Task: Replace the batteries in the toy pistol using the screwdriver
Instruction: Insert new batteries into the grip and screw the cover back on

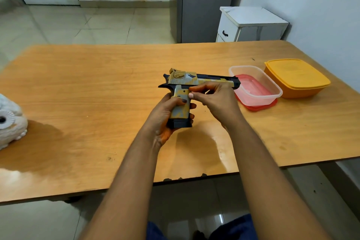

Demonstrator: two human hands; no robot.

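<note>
gripping the toy pistol (191, 84) by its grip above the tabletop's (97, 84) middle, the left hand (167, 115) steadied it; the right hand (216, 97) pinched near the trigger guard. best kept still; no screwdriver was visible.

No text, label or number is readable here — not anywhere.

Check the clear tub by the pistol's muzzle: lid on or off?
Off. The clear container is open at the top and sits on its red lid. The orange container beside it is closed.
</note>
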